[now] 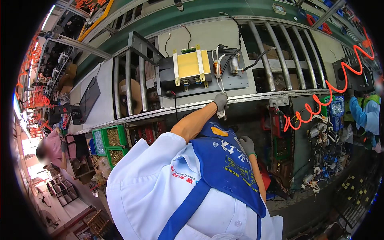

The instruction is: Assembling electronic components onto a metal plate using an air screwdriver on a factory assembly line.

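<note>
In a grey glove, my left hand (221, 103) is at the near rail of the conveyor, its fingers closed around white wires (221, 85). The wires come down from a yellow-wrapped copper coil (217, 69) on the metal base plate (236, 83), and their white ends (222, 115) dangle below the hand. To the left on the same unit sits a large transformer (189, 66) with yellow wrapping and pale clamping bars. A ribbed silver cylinder (234, 64) stands right of the coil. My right hand (247, 145), also gloved, is low beside my blue apron (228, 156); its fingers are partly hidden.
Metal rollers (262, 56) run on both sides of the unit's pale board (248, 74). Green bins (115, 137) of small parts sit below the rail at left. A coiled orange air hose (308, 110) hangs at right. Co-workers (56, 148) are at both sides.
</note>
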{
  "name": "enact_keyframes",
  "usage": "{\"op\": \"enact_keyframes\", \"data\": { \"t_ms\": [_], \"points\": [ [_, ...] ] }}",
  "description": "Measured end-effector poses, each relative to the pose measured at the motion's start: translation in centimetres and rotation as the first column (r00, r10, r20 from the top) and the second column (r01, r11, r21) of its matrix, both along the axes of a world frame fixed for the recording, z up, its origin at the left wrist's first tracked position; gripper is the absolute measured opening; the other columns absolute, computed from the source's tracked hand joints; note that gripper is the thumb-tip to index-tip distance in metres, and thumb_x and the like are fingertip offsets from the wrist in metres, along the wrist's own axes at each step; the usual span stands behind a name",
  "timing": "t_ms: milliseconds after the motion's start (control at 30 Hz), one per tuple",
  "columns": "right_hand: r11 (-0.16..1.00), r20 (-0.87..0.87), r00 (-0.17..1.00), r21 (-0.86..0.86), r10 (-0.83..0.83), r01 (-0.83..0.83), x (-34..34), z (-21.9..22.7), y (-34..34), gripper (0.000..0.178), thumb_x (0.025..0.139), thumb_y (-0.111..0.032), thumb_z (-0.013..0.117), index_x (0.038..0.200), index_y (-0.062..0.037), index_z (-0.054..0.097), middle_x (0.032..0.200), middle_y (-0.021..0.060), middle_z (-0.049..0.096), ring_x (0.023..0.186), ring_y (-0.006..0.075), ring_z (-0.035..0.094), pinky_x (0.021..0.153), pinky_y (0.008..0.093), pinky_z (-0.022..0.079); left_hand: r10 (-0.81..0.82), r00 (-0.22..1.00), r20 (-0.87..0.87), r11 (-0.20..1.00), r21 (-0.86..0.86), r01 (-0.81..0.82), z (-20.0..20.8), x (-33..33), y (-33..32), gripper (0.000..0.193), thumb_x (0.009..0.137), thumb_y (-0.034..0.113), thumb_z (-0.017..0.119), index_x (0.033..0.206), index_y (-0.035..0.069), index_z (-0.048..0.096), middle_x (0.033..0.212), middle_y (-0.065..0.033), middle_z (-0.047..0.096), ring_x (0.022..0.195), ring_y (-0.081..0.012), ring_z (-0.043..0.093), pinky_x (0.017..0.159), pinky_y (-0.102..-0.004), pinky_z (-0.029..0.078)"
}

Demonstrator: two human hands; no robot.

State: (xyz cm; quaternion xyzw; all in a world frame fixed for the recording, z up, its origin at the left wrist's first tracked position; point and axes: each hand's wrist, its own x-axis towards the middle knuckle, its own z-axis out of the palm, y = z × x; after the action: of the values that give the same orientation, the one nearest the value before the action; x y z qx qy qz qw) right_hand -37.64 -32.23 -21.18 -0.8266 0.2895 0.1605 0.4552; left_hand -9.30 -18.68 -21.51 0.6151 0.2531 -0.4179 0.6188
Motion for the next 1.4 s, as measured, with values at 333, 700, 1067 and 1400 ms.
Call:
{"op": "enact_keyframes", "data": {
  "t_ms": [333, 700, 1067, 1400],
  "points": [
    [1.0, -0.039, 0.999, 0.015, -0.025, 0.025, 0.7, 1.3, 0.5, 0.033, 0.082, -0.025, 0.062, 0.104, -0.0006, 0.067, 0.103, 0.0189, 0.067, 0.099, 0.032, 0.064, 0.086, 0.0372, 0.049, 0.032, 0.999, -0.014, 0.999, -0.027, -0.033, 0.1, -0.6, 0.7, 0.032, 0.1, 0.031, 0.037, 0.097, 0.003, 0.051, 0.069, -0.0033, 0.043, 0.049, -0.0149, 0.041, 0.046, -0.0347, 0.044],
    [0.999, -0.009, 0.999, 0.036, -0.037, 0.037, 1.4, 0.8, 0.3, 0.032, 0.081, -0.025, 0.062, 0.102, -0.0004, 0.068, 0.101, 0.0189, 0.068, 0.098, 0.0324, 0.064, 0.086, 0.0377, 0.049, -0.006, 1.0, 0.005, 0.999, -0.039, 0.006, -1.2, -0.6, 1.1, 0.024, 0.099, 0.026, 0.037, 0.097, 0.005, 0.05, 0.071, -0.0075, 0.051, 0.052, -0.0181, 0.05, 0.053, -0.0379, 0.053],
    [0.999, -0.012, 0.999, 0.033, -0.03, 0.031, 1.7, 1.0, 0.5, 0.034, 0.082, -0.025, 0.061, 0.103, 0.0, 0.067, 0.102, 0.0204, 0.067, 0.099, 0.0324, 0.064, 0.086, 0.0373, 0.049, -0.035, 0.997, 0.072, 0.998, -0.041, 0.038, -2.2, -0.9, 1.5, 0.024, 0.099, 0.022, 0.038, 0.1, 0.001, 0.049, 0.074, -0.0127, 0.055, 0.054, -0.0235, 0.057, 0.051, -0.0391, 0.051],
    [0.996, -0.091, 0.994, 0.051, -0.063, 0.068, 1.3, 0.0, 0.2, 0.04, 0.081, -0.03, 0.058, 0.109, -0.0021, 0.066, 0.108, 0.0214, 0.065, 0.105, 0.034, 0.062, 0.092, 0.0386, 0.047, 0.023, 0.997, -0.068, 0.988, -0.15, -0.033, -2.3, -0.9, 0.8, 0.027, 0.1, 0.025, 0.039, 0.104, 0.0, 0.048, 0.081, -0.0156, 0.059, 0.069, -0.0291, 0.063, 0.064, -0.0437, 0.056]
  ]
}}
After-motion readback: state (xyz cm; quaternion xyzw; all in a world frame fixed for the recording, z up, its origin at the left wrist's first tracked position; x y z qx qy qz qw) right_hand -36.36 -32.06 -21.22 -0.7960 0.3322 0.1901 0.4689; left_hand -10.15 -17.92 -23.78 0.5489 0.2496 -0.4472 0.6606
